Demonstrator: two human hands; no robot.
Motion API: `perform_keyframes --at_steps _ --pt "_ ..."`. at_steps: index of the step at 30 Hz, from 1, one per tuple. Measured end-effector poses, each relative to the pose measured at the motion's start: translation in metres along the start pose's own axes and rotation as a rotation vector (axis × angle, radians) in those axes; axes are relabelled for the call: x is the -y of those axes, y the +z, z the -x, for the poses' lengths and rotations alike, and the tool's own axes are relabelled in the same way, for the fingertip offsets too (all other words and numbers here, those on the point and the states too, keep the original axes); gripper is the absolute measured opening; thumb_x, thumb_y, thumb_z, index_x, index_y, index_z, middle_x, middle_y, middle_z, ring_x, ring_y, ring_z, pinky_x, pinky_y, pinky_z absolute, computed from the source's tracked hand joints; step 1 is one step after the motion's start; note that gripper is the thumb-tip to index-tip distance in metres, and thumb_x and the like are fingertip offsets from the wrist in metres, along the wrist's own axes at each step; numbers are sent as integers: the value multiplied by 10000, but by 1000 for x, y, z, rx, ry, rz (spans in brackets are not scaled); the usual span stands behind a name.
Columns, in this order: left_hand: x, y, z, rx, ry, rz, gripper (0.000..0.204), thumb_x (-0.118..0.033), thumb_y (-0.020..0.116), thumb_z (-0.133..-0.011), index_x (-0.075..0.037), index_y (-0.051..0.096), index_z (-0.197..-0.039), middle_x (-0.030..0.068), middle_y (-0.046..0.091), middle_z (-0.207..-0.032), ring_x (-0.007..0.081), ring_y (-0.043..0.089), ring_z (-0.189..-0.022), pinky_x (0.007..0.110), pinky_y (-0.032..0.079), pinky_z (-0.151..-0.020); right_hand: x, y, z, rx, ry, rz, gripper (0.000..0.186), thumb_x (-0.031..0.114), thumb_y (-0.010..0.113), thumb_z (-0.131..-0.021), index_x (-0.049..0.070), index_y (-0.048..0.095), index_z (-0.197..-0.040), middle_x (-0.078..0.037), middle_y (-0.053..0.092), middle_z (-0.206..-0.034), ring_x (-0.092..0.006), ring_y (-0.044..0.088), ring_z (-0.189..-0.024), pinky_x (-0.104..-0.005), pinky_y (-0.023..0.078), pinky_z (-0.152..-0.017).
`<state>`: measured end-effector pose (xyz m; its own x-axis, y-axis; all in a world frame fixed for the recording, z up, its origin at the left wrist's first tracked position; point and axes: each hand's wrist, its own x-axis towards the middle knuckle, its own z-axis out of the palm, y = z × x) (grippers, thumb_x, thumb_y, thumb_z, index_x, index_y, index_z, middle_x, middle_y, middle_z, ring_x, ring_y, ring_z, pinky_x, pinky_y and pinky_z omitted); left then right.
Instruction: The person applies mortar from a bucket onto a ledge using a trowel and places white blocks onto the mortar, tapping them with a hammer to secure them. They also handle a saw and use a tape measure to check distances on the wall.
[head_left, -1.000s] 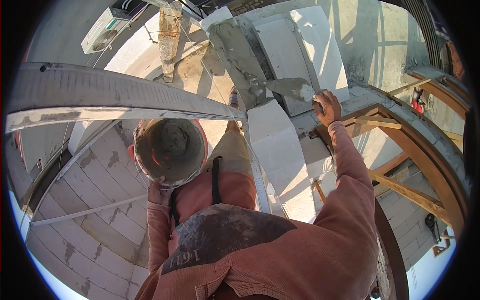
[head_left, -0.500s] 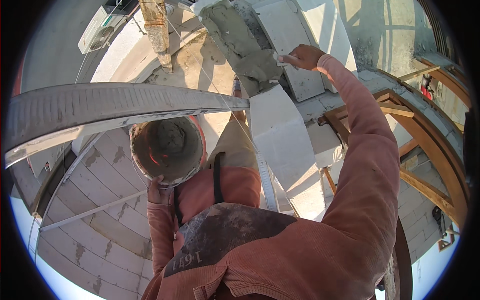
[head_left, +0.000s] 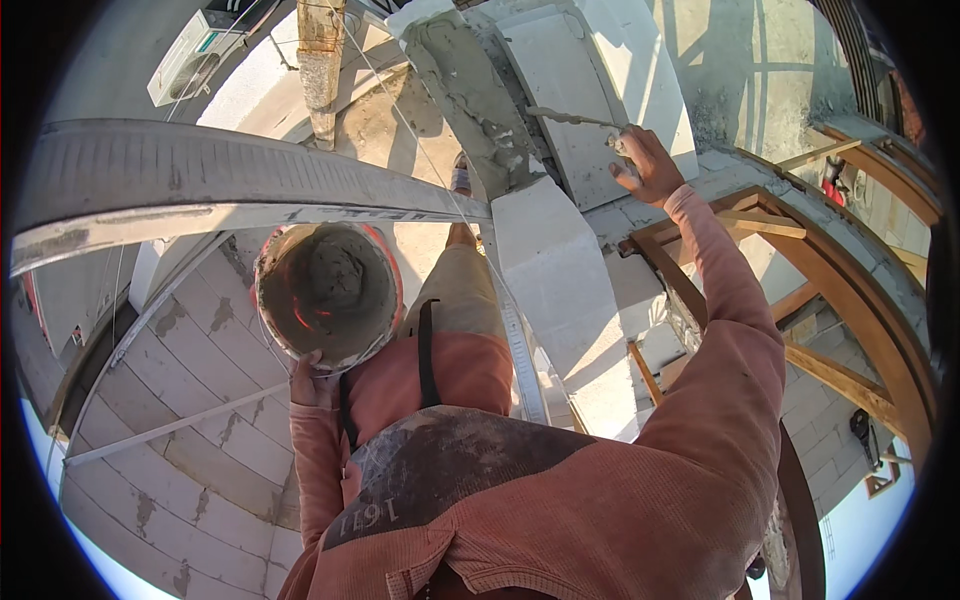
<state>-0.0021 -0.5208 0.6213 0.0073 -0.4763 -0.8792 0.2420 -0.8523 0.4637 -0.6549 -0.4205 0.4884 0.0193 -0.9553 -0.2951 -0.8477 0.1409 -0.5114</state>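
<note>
My right hand [head_left: 650,165] is closed on the handle of a trowel [head_left: 575,118], whose mortar-smeared blade is seen nearly edge-on above a white block [head_left: 560,70]. To its left is a strip of wet grey mortar [head_left: 470,100] on the block work, with another white block [head_left: 550,270] below that. My left hand [head_left: 305,378] grips the lower rim of a red bucket [head_left: 330,285] with grey mortar inside, held beside my body.
A metal beam [head_left: 200,175] crosses at the left, with a thin string over it. A rough timber post [head_left: 322,80] and an air-conditioner unit [head_left: 190,65] stand beyond. Curved-looking brown wooden frames [head_left: 840,280] are at the right, block walls [head_left: 190,400] at the lower left.
The trowel went from lying flat over the mortar to nearly edge-on over the white block, as my right hand swung up and then lower right. My left hand still holds the bucket.
</note>
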Motion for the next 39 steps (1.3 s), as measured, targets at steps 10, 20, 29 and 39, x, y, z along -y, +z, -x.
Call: perform_keyframes --at_steps 10,20,29,39 --pt "-4 4 3 -97 -44 -107 527 4 549 -863 -90 467 -1375 122 591 -1246 317 619 -1129 500 572 -924 -15 138 -62 -86 -132 114 408 37 591 -863 33 548 -1268 -125 551 -1268 -330 511 -1210 -421 436 -1044" --pt "-7 -1 -2 -81 -74 -131 482 -66 593 -859 -16 494 -1328 149 626 -1227 319 639 -1100 477 547 -961 -89 133 31 -207 262 204 387 100 584 -907 113 559 -1292 -95 572 -1177 -323 553 -1100 -449 463 -985" --pt "-8 -6 -33 -61 144 -308 350 -34 620 -833 -154 580 -1159 34 633 -927 155 626 -705 397 611 -657 -36 -72 38 -752 691 463 376 261 616 -890 116 544 -1229 -139 602 -1086 -385 596 -1028 -490 493 -880" --pt "-14 20 -32 60 444 -478 165 -55 659 -802 -39 610 -958 30 623 -740 134 608 -523 267 513 -469 251 -175 111 -1585 548 208 321 229 573 -847 -55 690 -941 -178 654 -894 -298 615 -762 -384 487 -720"
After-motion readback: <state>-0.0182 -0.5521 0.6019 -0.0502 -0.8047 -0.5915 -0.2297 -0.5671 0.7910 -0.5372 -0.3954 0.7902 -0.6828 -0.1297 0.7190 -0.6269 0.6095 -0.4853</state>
